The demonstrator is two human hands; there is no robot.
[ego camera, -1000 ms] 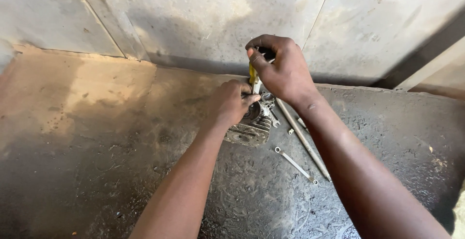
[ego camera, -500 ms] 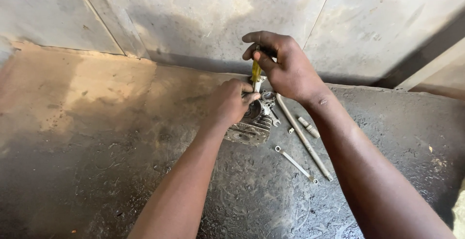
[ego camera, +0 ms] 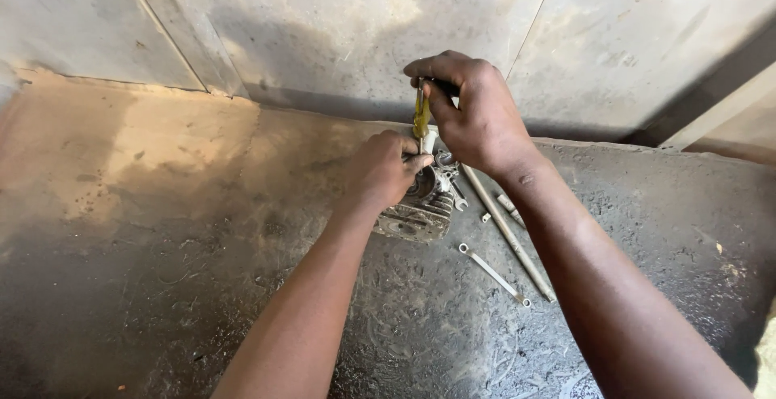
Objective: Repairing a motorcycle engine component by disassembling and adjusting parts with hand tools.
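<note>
Since a second ago, our right hand (ego camera: 477, 116) has lifted a little and drawn back from the finned engine part (ego camera: 420, 209), so the yellow-handled screwdriver (ego camera: 421, 114) now stands higher, with more of its handle showing. We read that as the tool being re-seated or turned on a fastener at the top of the part, not taken away.

Our left hand (ego camera: 386, 168) has stayed put, its fingers clamped on the part's upper edge and pinning it to the dark, gritty surface (ego camera: 242, 286) near the wall. The right fingers are wrapped tight around the screwdriver handle.

The screwdriver's long axis runs nearly upright, tip down into the part; the tip itself is hidden behind our fingers, so where it sits is probably, not certainly, a screw head. Just to the right lie a long metal rod (ego camera: 509, 233) and a small spanner (ego camera: 493, 274), both slanting down to the right.
</note>
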